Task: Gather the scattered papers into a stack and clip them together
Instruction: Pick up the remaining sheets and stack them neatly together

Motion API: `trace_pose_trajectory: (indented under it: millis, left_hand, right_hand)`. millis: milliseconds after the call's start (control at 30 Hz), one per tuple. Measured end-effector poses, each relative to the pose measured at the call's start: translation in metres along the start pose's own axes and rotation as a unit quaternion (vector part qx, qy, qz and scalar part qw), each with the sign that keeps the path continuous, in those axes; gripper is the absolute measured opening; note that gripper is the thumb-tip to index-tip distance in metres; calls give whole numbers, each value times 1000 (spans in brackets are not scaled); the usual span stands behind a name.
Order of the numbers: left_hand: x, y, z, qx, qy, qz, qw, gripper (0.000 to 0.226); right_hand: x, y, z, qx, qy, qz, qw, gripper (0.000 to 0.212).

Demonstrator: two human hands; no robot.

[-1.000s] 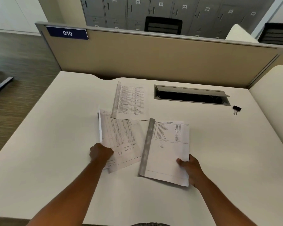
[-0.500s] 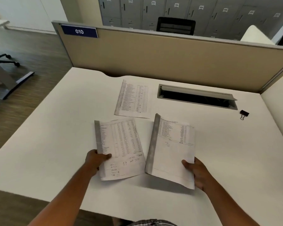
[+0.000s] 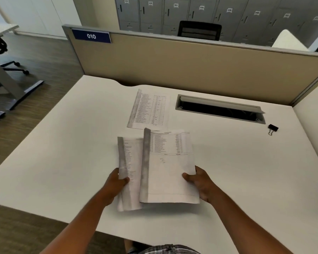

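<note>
Left hand (image 3: pixel 116 182) pinching one sheet (image 3: pixel 128 173), right hand (image 3: pixel 200 182) gripping overlapping sheet (image 3: pixel 169 167), both above table's (image 3: pixel 63 153) near edge. Third sheet (image 3: pixel 149 110) flat toward far edge; binder clip (image 3: pixel 273 128) near right edge.

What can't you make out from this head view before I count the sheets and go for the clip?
- Left-hand sheet: most of it is covered by the right-hand sheet; head view, also motion-blurred.
- Printed text on the third sheet on the desk: too small to read.
- Left hand and right hand: fingers hidden beneath the paper.
- Binder clip: too small to tell its state.
- Cable tray: interior dark.
</note>
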State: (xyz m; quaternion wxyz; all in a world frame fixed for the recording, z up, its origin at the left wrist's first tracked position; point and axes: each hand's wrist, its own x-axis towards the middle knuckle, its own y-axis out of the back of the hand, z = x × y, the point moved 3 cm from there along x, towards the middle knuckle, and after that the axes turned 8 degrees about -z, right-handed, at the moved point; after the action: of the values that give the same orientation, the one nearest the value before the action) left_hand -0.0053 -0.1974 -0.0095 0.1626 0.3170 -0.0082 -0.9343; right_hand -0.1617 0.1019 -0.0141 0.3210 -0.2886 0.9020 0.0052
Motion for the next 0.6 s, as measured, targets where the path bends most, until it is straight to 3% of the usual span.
trace_pose_trajectory:
  millis: [100,267,433,600]
  left_hand:
    - [-5,-11,-2,28,12,-40,999,30]
    - [-2,-23,-1,0,57,-17,998,20]
    - [3,-37,8,19,45,-34,998,21]
    - [11,-44,8,86,15,-5,996,29]
  right_hand:
    - [4,-13,0,-61,1,10,998,35]
    - [5,-24,15,-92,-22,38,995,35]
    - [1,-34,18,-127,-22,36,991,36]
    - [-2,-41,12,-207,-27,38,977,41]
